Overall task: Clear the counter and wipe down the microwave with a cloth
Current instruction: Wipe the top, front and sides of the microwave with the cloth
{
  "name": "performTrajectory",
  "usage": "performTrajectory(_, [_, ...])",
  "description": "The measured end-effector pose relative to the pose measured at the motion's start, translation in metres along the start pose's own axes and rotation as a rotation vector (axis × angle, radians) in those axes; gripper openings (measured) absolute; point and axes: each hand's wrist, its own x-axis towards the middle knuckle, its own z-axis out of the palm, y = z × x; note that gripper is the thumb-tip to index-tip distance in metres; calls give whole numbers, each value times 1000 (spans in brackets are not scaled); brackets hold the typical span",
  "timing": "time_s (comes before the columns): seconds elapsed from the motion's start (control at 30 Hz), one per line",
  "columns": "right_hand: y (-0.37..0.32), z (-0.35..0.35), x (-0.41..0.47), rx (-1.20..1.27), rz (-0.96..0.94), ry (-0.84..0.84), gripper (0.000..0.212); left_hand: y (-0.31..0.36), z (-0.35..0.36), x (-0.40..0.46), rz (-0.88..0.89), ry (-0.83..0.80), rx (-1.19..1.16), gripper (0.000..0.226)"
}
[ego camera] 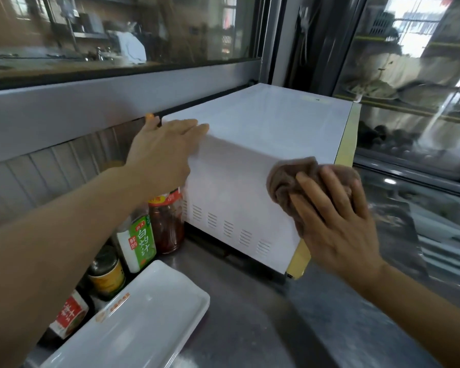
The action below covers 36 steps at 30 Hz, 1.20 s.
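Wiping the microwave side now: right hand, fingers flat, pressing brown cloth near its front edge. Left hand, relaxed grip, bracing its back corner, likely steadying it. Bottles, white tray beside microwave on counter.

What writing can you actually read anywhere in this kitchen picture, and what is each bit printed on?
"白灼汁": large white characters on the green label of the bottle beside the microwave.
"鲜的": small orange patch on that same label, only roughly legible.
Red-lidded chilli jar: lid print too blurred to read.
Red-and-white label on the bottle at lower left: large character cut off, unreadable.
White tray: orange logo and text too blurred.
Yellow-labelled jar: no readable text.
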Motion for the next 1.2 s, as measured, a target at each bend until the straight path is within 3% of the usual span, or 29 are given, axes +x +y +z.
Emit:
performTrajectory(0.23, [-27,12,-68,-51,-373,-398,67,-1,3,3,-3,30,-45,78])
performTrajectory(0.33, [-12,3,-49,-33,-354,-340,62,1,1,2,-13,59,-86,77])
performTrajectory(0.43, [1,3,-16,-31,-163,-154,56,3,6,-2,-26,98,-130,80])
performTrajectory(0.53, [-13,10,-11,-27,-54,-87,56,5,14,-4,-49,142,-151,82])
performTrajectory(0.7, [-54,21,-49,16,-376,-438,71,6,18,-4,-57,166,-169,83])
performTrajectory(0.77, [-56,19,-51,50,-374,-510,74,5,15,-3,-52,146,-164,83])
performTrajectory(0.97, [-53,20,-39,95,-397,-561,81,1,11,-3,-14,121,-133,84])
performTrajectory(1.2, [-131,74,35,68,-428,-552,67,-1,16,-1,6,140,-116,84])
